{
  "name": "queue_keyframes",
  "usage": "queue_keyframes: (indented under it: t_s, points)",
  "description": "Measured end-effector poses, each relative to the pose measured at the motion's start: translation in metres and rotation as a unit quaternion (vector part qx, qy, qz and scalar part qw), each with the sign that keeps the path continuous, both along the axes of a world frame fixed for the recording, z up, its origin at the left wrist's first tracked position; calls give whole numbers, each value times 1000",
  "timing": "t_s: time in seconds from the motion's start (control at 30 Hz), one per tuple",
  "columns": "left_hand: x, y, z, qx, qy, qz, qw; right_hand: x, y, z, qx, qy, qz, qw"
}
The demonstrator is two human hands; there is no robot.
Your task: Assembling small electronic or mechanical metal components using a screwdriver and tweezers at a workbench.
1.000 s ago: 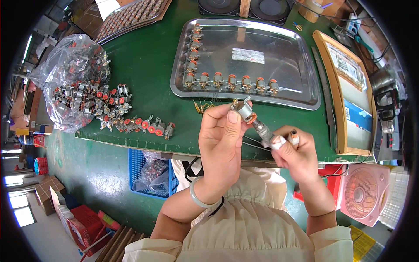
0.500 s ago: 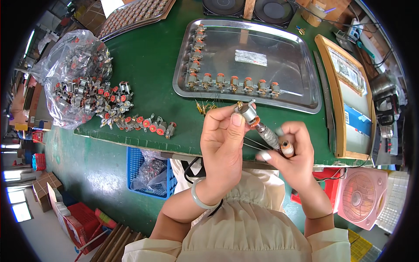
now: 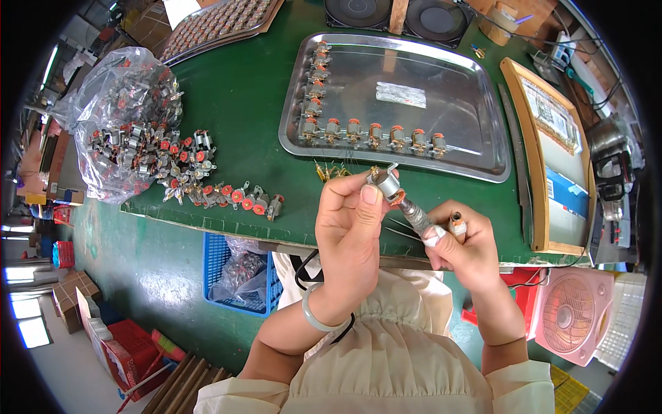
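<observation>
My left hand pinches a small silver motor with a reddish-orange end between thumb and fingertips, above the table's front edge. Closed in my right hand is a tool with a grey, tape-like wrapped shaft; its exact kind I cannot make out. The narrow end meets the motor's orange end or lies right in front of it. A pale tube-like end pokes out between the right fingers, and white wrapping covers the thumb tip. Behind the hands, a metal tray carries similar motors along its left and front sides.
On the green table, a clear plastic bag spills motors at left. Small brass-coloured parts lie before the tray. A wooden frame and metal strip stand right. Below are a blue basket and a pink fan.
My right thumb has closed onto the wrapped shaft, and the right fingers have shifted their grip. The motor and tool sit slightly farther left; the left hand keeps its pinch.
</observation>
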State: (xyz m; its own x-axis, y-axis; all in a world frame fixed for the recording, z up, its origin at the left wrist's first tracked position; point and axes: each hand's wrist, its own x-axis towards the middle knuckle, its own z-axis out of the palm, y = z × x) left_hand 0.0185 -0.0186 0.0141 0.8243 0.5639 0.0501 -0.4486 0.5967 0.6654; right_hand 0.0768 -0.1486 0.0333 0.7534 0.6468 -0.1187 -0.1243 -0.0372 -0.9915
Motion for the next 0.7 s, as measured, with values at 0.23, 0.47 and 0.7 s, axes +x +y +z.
queue_keyframes:
  t_s: [0.23, 0.47, 0.7]
  points:
    - [1, 2, -5, 57, -4, -14, 998, -3, 3, -9, 8, -192, -58, 980]
    - [-1, 16, -1, 65, 12, -4, 998, 10, -10, -6, -111, -177, 26, 978]
    - [-10, 43, 0, 76, 30, 66, 995, 7, -14, -9, -292, -434, 16, 852]
